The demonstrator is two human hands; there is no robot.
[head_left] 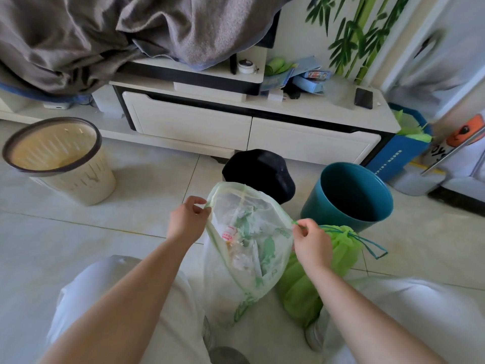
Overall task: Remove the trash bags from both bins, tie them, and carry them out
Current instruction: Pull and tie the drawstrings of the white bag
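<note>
Head view
Translucent bag: the pale green, see-through trash bag (249, 240) stands on the tiled floor (78, 237) between the person's knees, mouth pulled wide open; crumpled wrappers, green scraps and a small white container with red print show through its wall.
Drawstring: a green cord (298, 224) runs in the bag's rim and shows at both sides of the mouth.
Tied bag: an opaque bright green bag (338, 248) lies just to the right of the translucent one, its neck cinched shut, its dark green string loops trailing on the floor.
Bins: the cream slotted bin (78, 185) with a dark rim stands well to the left; the teal bin (349, 211) stands to the right, near the tied bag. Neither shows a liner.
Black shape: a dark rounded object (262, 172) sits behind the open bag; what it is cannot be told.
Left hand: the left hand (187, 219) pinches the left rim of the open bag, forearm stretched forward.
Right hand: the right hand (311, 241) pinches the cord at the right rim, thumb and forefinger closed on it, forearm angled inward.
Backdrop: a white low cabinet (236, 122) stands behind.
</note>
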